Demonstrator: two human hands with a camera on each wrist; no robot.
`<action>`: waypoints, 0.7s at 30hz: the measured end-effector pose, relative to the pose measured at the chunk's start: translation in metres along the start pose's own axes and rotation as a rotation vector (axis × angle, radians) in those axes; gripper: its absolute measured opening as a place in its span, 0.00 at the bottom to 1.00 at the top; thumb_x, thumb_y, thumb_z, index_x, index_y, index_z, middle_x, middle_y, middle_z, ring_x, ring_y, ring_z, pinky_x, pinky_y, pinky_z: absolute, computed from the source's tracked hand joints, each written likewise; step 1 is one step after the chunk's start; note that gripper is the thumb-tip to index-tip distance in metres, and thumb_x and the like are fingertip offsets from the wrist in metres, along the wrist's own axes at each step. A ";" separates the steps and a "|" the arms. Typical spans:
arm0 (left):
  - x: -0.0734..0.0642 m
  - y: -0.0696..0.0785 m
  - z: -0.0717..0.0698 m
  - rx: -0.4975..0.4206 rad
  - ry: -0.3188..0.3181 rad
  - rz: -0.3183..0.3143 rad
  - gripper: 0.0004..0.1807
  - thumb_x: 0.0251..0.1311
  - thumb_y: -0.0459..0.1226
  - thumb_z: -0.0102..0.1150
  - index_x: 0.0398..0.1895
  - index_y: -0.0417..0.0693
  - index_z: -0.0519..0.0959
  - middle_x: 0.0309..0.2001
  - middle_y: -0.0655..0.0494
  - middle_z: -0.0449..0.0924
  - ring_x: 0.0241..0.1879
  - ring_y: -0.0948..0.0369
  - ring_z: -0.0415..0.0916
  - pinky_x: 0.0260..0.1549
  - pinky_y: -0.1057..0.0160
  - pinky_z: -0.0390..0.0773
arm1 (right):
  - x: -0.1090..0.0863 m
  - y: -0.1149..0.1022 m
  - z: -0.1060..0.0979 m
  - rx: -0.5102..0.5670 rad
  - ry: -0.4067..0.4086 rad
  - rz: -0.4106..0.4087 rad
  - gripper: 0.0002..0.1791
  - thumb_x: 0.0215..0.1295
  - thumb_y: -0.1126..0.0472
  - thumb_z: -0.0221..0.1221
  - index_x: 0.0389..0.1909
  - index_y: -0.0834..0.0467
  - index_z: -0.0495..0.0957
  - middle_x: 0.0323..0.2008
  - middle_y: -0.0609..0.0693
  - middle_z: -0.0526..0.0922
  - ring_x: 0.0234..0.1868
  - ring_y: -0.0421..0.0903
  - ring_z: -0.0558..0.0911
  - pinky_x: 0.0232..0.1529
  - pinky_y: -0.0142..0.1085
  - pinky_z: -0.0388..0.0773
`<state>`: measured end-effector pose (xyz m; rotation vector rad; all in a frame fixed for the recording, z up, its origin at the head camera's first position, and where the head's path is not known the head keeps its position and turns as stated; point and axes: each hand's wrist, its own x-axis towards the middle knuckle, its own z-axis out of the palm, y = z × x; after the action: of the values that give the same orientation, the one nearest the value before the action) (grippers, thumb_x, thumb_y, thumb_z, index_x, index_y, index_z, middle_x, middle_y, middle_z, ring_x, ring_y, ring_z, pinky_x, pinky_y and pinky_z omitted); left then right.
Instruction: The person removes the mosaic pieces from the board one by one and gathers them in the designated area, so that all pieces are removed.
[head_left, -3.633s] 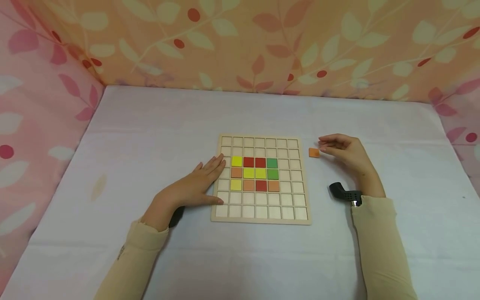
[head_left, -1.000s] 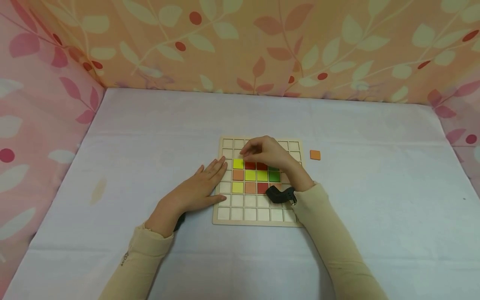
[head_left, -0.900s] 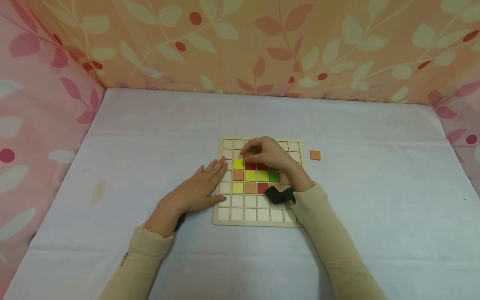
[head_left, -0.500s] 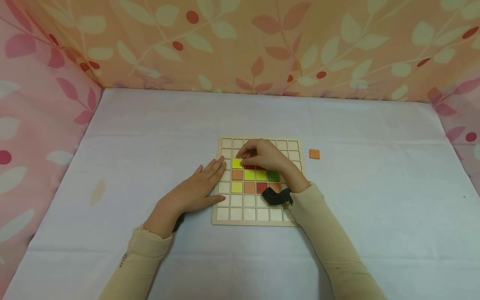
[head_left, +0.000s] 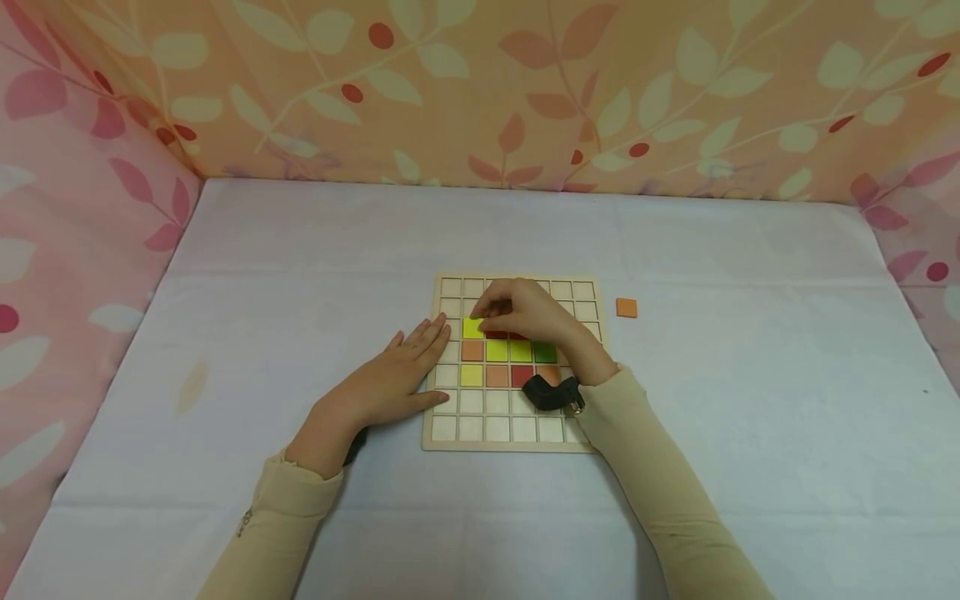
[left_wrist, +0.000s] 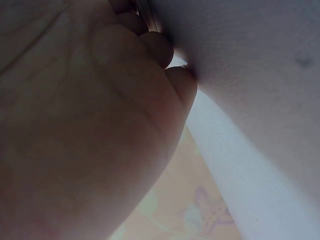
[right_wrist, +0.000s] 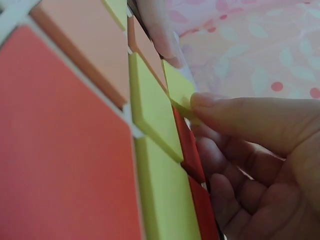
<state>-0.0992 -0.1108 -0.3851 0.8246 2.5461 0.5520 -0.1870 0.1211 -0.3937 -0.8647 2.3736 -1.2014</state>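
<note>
A square wooden grid board (head_left: 450, 429) lies on the white cloth, with coloured square tiles filling some of its middle cells. My right hand (head_left: 528, 312) reaches over it and pinches the corner of a yellow tile (head_left: 473, 328) at the upper left of the coloured group. In the right wrist view the thumb lies on that yellow tile (right_wrist: 176, 82), with the other fingers curled below. My left hand (head_left: 390, 379) spreads along the board's left side, its straight fingertips and thumb resting on the edge. The right hand covers part of the red tiles and the top-right tile.
One loose orange tile (head_left: 626, 308) lies on the cloth just right of the board. Leaf-patterned fabric (head_left: 517, 100) stands behind the table, with pink fabric (head_left: 45, 292) at the sides. A black wrist device (head_left: 551, 393) hangs over the board's lower right.
My right hand has come from beside the loose orange tile over to the board, then slid slightly left onto the yellow tile's corner. The left hand stays on the board's edge.
</note>
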 end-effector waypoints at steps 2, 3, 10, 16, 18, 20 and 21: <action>0.000 0.000 0.000 -0.002 0.001 0.001 0.46 0.63 0.49 0.55 0.74 0.39 0.42 0.75 0.48 0.32 0.73 0.52 0.32 0.68 0.46 0.40 | -0.001 -0.001 -0.001 0.007 0.009 -0.002 0.06 0.58 0.68 0.64 0.36 0.61 0.84 0.33 0.49 0.81 0.33 0.43 0.78 0.37 0.35 0.76; 0.000 0.000 0.000 -0.003 0.002 0.003 0.46 0.63 0.49 0.55 0.74 0.39 0.42 0.75 0.48 0.32 0.73 0.52 0.32 0.68 0.46 0.40 | -0.001 -0.001 -0.001 0.012 0.012 -0.003 0.06 0.58 0.68 0.64 0.36 0.61 0.84 0.33 0.49 0.82 0.32 0.43 0.79 0.38 0.35 0.76; 0.000 -0.001 0.001 0.002 0.004 0.004 0.47 0.63 0.50 0.56 0.74 0.39 0.42 0.75 0.49 0.32 0.73 0.52 0.32 0.68 0.46 0.40 | -0.001 -0.003 -0.002 0.026 0.012 0.008 0.06 0.58 0.68 0.64 0.36 0.61 0.85 0.35 0.49 0.83 0.35 0.43 0.80 0.42 0.36 0.77; 0.000 -0.001 0.001 0.000 0.006 0.005 0.47 0.63 0.49 0.56 0.74 0.38 0.42 0.75 0.48 0.32 0.73 0.52 0.32 0.67 0.45 0.40 | -0.001 -0.004 -0.002 0.032 0.000 0.001 0.06 0.58 0.68 0.63 0.36 0.62 0.84 0.35 0.50 0.84 0.35 0.43 0.80 0.42 0.36 0.77; 0.000 -0.001 0.001 0.000 0.005 0.004 0.47 0.63 0.49 0.56 0.74 0.39 0.42 0.75 0.48 0.32 0.73 0.52 0.32 0.67 0.45 0.40 | -0.001 -0.004 -0.002 0.032 -0.003 -0.004 0.06 0.58 0.69 0.63 0.36 0.62 0.84 0.35 0.50 0.84 0.34 0.43 0.81 0.42 0.36 0.77; 0.000 -0.001 0.001 0.001 0.006 0.005 0.47 0.63 0.49 0.56 0.74 0.39 0.42 0.75 0.48 0.32 0.73 0.52 0.32 0.67 0.45 0.40 | -0.001 -0.004 -0.002 0.030 -0.004 -0.009 0.06 0.58 0.69 0.63 0.36 0.62 0.84 0.35 0.50 0.84 0.35 0.43 0.81 0.42 0.36 0.77; 0.000 -0.001 0.001 0.001 0.005 0.004 0.47 0.63 0.50 0.56 0.74 0.39 0.42 0.75 0.48 0.32 0.73 0.52 0.32 0.67 0.45 0.40 | -0.001 -0.004 -0.002 0.027 -0.004 -0.011 0.06 0.59 0.69 0.63 0.36 0.62 0.85 0.36 0.50 0.84 0.35 0.43 0.81 0.42 0.36 0.77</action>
<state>-0.0990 -0.1114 -0.3864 0.8303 2.5503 0.5545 -0.1859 0.1212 -0.3889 -0.8717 2.3470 -1.2321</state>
